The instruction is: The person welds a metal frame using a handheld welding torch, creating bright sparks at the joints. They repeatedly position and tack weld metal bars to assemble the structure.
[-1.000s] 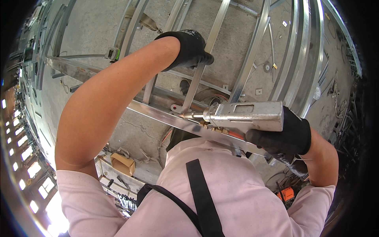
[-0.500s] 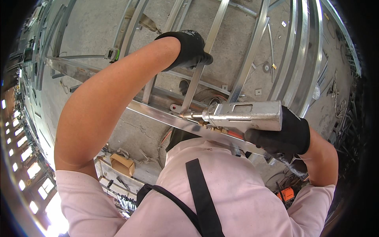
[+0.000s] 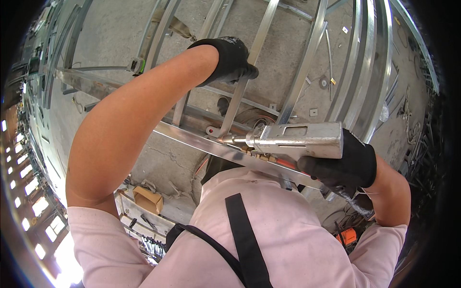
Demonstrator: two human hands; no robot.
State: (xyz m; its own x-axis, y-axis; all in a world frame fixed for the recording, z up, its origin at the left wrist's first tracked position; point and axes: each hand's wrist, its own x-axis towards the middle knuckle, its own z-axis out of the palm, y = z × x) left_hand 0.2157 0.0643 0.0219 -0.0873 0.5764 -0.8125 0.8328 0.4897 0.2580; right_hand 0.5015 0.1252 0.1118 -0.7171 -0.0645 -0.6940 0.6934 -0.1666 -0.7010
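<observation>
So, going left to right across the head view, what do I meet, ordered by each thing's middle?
Grey-and-green boxy tape measure, black-gloved left hand, silver metal gun-shaped tool, black-gloved right hand.

"Where's that camera looking from?"

"The wearer's head. It's the left one of a pair, facing steeply down over the pink shirt (image 3: pixel 288 216)."

"Near?"

"Yes, the shirt fills much of the lower view; the hands (image 3: pixel 228 60) come higher, the floor (image 3: pixel 283 53) beyond. Wide fisheye, so metal bars (image 3: pixel 370 48) bow toward the rim."
</observation>
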